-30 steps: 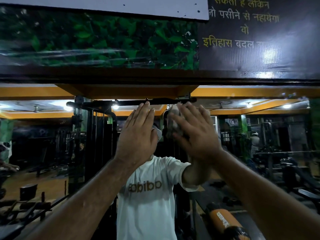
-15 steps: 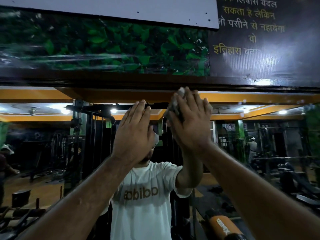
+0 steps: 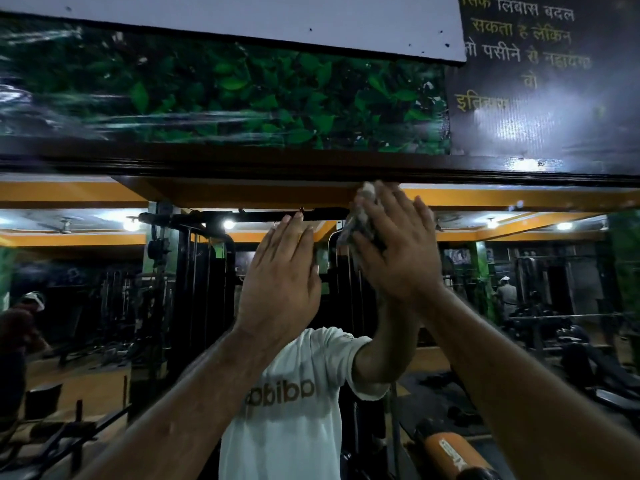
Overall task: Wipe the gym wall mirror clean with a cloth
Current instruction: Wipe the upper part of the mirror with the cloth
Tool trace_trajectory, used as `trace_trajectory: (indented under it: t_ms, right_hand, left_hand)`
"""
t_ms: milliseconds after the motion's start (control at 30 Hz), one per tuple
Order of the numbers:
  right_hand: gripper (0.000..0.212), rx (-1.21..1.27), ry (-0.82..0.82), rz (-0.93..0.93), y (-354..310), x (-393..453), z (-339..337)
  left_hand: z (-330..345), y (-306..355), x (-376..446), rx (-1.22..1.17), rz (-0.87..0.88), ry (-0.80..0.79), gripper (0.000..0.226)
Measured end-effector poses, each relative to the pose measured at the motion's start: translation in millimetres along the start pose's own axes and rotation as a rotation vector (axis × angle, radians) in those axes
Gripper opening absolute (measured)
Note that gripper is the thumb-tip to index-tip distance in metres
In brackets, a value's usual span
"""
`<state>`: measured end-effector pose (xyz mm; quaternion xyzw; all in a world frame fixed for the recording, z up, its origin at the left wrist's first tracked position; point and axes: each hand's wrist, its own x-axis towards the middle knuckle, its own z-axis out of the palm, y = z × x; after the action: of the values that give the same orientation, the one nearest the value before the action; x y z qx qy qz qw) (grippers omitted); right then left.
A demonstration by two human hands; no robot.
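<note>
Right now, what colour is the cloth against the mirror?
Whitish-grey, mottled: the cloth, in the head view.

The right hand (image 3: 398, 251) is covering most of the cloth (image 3: 363, 216), leaving only crumpled edges showing. The left hand (image 3: 280, 282) is hiding the reflected face. Glare is washing out part of the sign lettering (image 3: 519, 53), and the frame's edge is cropping it.

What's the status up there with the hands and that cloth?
Right hand flat, pressing cloth on mirror, top edge by frame. Left hand flat on glass, empty. Nothing in the way.
</note>
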<state>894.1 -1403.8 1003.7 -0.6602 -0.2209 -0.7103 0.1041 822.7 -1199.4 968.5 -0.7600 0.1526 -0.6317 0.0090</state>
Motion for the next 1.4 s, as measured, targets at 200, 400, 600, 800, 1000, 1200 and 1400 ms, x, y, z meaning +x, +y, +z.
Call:
trace_trajectory:
  t_ms: [200, 400, 600, 800, 1000, 1200, 1400]
  right_hand:
    - [0.063, 0.000, -0.080, -0.146, -19, -28, -1]
    - [0.063, 0.029, 0.020, 0.258, -26, -38, -4]
    - [0.062, -0.051, -0.117, -0.228, -6, -61, -7]
    - [0.061, 0.014, -0.051, 0.093, -52, -49, 6]
    - [0.063, 0.003, -0.042, -0.084, -29, -45, 3]
    - [0.061, 0.008, -0.093, -0.141, -63, -41, 12]
    - [0.060, 0.022, 0.006, 0.137, -57, -17, 11]
  left_hand:
    - [4, -6, -6, -0.012, 0.038, -0.036, 0.064]
    - [5, -4, -6, -0.010, 0.032, -0.032, 0.065]
    - [2, -1, -8, -0.010, 0.019, -0.059, 0.064]
    - [-6, -5, -23, -0.015, -0.068, -0.063, 0.065]
    - [-13, -18, -26, -0.007, -0.017, -0.161, 0.066]
    - [-23, -24, -24, 0.006, -0.054, -0.097, 0.062]
    - [-25, -40, -18, 0.037, -0.061, -0.100, 0.061]
